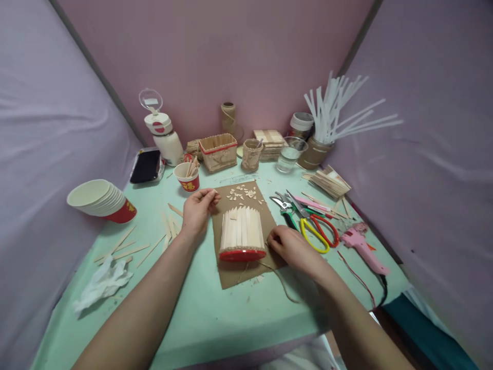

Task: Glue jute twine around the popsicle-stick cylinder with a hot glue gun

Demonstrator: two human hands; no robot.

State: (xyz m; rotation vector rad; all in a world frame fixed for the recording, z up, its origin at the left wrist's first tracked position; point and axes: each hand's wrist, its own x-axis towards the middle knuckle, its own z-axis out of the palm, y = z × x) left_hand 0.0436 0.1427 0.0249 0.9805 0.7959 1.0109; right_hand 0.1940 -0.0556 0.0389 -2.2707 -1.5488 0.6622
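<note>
A container sided with pale wooden sticks (242,229) lies across a brown cardboard sheet (231,276), its red end (242,255) towards me. The sticks' far ends are cut to points. A piece of twine (283,282) trails from below the red end onto the table. My left hand (196,209) is closed in a pinch at the cardboard's left edge, beyond the container's left side; what sits between the fingertips is too small to name. Close to the container's right side, my right hand (287,245) has curled fingers, and whatever they grip is hidden.
Small wood chips (246,193) lie on the cardboard. To the right are pruning shears (287,205), scissors (314,231) and a pink glue gun (364,246). Paper cups (102,200) and crumpled tissue (102,282) lie left. A water cup (288,156) and white bottle (165,139) stand behind.
</note>
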